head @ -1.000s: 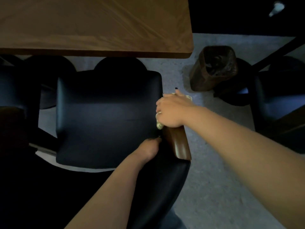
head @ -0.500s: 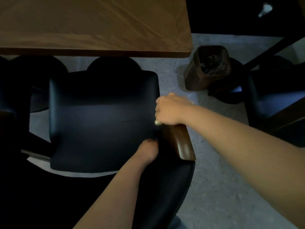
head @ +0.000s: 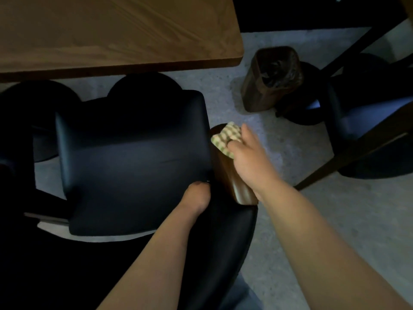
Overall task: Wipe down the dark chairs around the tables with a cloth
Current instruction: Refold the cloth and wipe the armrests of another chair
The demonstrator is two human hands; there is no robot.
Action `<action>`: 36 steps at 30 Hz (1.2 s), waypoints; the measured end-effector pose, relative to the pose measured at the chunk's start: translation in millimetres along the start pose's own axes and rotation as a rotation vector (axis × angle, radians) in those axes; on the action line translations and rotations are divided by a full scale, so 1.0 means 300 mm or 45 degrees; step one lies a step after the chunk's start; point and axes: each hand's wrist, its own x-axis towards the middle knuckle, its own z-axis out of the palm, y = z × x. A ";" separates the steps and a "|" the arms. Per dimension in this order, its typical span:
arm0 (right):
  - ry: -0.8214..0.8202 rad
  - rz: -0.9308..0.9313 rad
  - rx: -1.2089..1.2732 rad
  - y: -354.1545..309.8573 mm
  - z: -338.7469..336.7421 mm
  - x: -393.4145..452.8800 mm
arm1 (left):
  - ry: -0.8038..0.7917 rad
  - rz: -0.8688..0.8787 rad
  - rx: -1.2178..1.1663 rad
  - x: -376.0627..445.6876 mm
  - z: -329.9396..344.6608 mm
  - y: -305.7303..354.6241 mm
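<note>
A dark padded chair point(head: 134, 157) stands below me, its seat facing the wooden table. A brown wooden armrest point(head: 237, 186) runs along its right side. My right hand point(head: 248, 157) holds a pale checked cloth point(head: 225, 138) on the far end of that armrest. My left hand point(head: 197, 195) grips the chair where the seat meets the backrest, with its fingers tucked out of sight.
The wooden table point(head: 111, 34) edge runs across the top. A brown waste bin point(head: 270, 79) with a dark liner stands on the grey floor to the right. Another dark chair point(head: 368, 121) is at the right, and more dark seats at the left point(head: 33, 104).
My right hand has slid the cloth forward along the armrest, so the cloth now shows beyond my fingers. My left hand has stayed in place.
</note>
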 end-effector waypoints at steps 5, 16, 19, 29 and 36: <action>-0.101 0.002 0.562 0.040 -0.032 -0.172 | 0.039 0.015 0.010 -0.010 -0.001 0.002; 0.253 -0.707 0.175 0.148 0.023 -0.396 | 0.193 0.173 -0.185 -0.243 -0.034 0.004; 0.169 -0.936 -0.105 0.164 -0.010 -0.389 | 0.244 0.239 -0.149 -0.378 -0.019 -0.050; 0.019 -1.107 -0.568 0.163 -0.064 -0.403 | 0.569 0.186 0.452 -0.837 -0.065 -0.390; 0.313 -1.136 -0.353 0.213 0.084 -0.586 | 0.859 0.093 0.393 -0.825 -0.055 -0.418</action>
